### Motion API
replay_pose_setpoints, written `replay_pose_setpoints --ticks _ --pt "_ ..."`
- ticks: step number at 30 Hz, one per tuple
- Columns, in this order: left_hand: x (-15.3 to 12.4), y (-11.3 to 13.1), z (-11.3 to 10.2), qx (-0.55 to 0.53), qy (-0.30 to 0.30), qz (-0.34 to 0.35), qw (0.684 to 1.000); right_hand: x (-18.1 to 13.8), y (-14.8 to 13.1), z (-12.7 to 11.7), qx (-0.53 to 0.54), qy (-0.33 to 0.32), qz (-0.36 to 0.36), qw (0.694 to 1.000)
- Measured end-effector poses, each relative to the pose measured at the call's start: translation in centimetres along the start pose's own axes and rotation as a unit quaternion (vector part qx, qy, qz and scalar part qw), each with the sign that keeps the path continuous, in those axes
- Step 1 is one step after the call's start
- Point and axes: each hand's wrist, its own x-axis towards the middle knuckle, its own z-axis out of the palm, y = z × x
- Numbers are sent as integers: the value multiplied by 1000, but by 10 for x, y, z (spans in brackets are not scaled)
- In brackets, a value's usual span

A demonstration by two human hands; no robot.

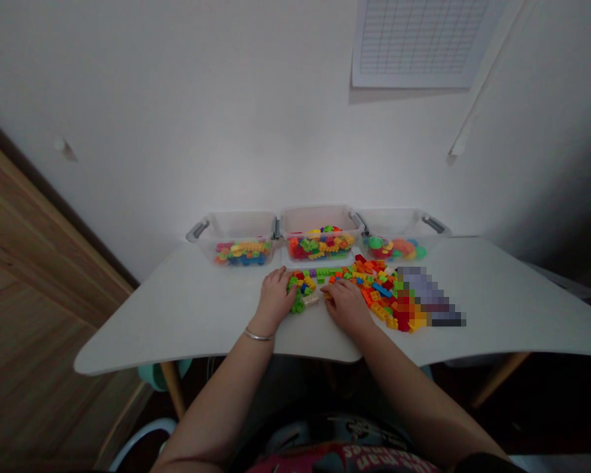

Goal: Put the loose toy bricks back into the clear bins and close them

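My left hand (276,294) lies on the table at the left side of a small group of building bricks, its fingers reaching forward and thumb against green bricks (298,304). No brick shows in its grasp. Across from it, my right hand (345,305) is closed, fingertips bent around a yellow-orange brick (328,297) that is mostly hidden. Between both hands sits a pale cream brick (310,300). Yellow and blue bricks (306,286) lie just beyond it. A loose heap of mostly orange, red and yellow bricks (377,295) spreads to the right of my right hand.
Three clear bins stand along the wall: the left bin (236,226), middle bin (320,219) and right bin (398,223), each holding colourful pieces. A blurred, pixelated flat item (431,295) lies beside the heap. The white table's (187,328) front edge curves inward before me.
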Motion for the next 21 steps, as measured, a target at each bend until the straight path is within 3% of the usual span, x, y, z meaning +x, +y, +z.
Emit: replay_pose_setpoints --ticks 3,7,14,18,21 --pt "0 0 0 3 -7 -1 1000 3 3 1 49 31 5 998" --pt "0 0 0 4 -11 0 1000 20 12 -6 170 134 46 975" --pt "0 -1 2 -5 -11 -6 1000 77 34 -50 274 276 84 917" --pt "0 -1 3 -9 -7 -13 1000 111 46 -58 252 302 104 913" --pt "1 -1 4 -12 -4 -14 1000 127 52 -53 215 265 127 931"
